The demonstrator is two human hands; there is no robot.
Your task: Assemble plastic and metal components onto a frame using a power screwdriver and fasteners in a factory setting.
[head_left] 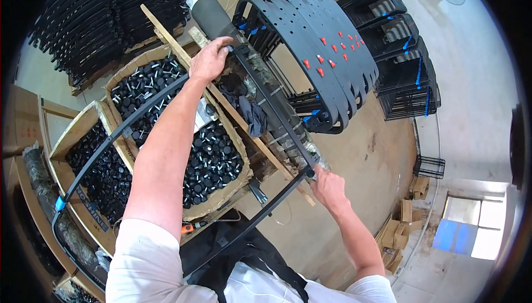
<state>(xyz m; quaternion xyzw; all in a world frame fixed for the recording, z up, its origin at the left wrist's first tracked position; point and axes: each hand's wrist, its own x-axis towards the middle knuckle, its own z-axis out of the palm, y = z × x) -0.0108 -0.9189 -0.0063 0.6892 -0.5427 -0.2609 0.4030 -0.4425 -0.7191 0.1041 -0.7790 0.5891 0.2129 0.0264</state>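
A black tubular metal frame lies across padded rollers in front of me, its side tubes running back toward my body and the lower left. My left hand is closed around the frame's far corner. At the near right corner, my right hand grips the frame beside a round black knob; its fingertips are partly hidden. A blue piece is fixed on the frame's curved left tube. Below my left arm, cardboard boxes hold many black screw knobs with metal studs.
Curved black panels with red pieces stand stacked beyond the frame. More black frames with blue parts are piled at the right. Black parts fill a stack at far left. An orange-handled tool lies by the boxes; cardboard lies along the wall.
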